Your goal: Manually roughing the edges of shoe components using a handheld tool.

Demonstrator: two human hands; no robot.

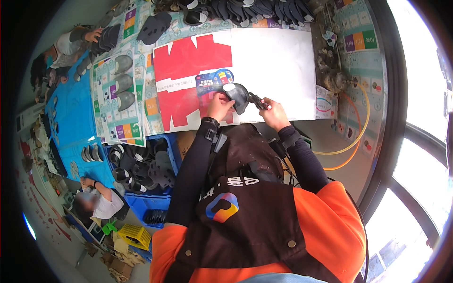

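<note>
My left hand grips a dark grey shoe-upper piece with a pale patch at its top, holding it just above the white sheet on the table. My right hand is closed around a small dark tool with red on its handle, whose tip meets the right edge of the piece. A flat red die-cut card and a blue printed sticker lie under and left of my left hand.
Blue crates of dark shoe pieces stand left of my lap. More dark pieces line the table's far edge. Two other people work at the left: one at the top, one below. A yellow hose curves at right.
</note>
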